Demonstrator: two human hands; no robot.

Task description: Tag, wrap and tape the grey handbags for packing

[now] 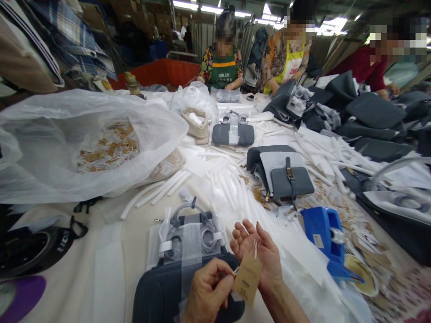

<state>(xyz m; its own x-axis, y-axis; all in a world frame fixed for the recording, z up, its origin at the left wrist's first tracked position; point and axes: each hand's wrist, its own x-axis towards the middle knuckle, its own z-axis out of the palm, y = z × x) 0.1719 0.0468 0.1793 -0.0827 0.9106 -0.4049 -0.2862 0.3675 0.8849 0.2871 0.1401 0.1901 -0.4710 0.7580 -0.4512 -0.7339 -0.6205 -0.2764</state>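
On a cluttered tabletop (77,278), a wrapped grey handbag (161,291) lies just left of and beneath the left grip (208,287), whose fingertips pinch the string of a brown paper tag (247,278) hanging against the right grip (259,251), which is held open, palm up.

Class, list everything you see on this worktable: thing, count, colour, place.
paper tag: one, brown, between the hands
handbags: three, grey, near, centre and far
dark bags: several, charcoal, right side
tape dispenser: one, blue, right of the hands
plastic bag: one, clear, left, holding brown tags
foam strips: many, white, across the middle
co-workers: three, far side
left hand: pinches paper tag's top
right hand: open, behind paper tag
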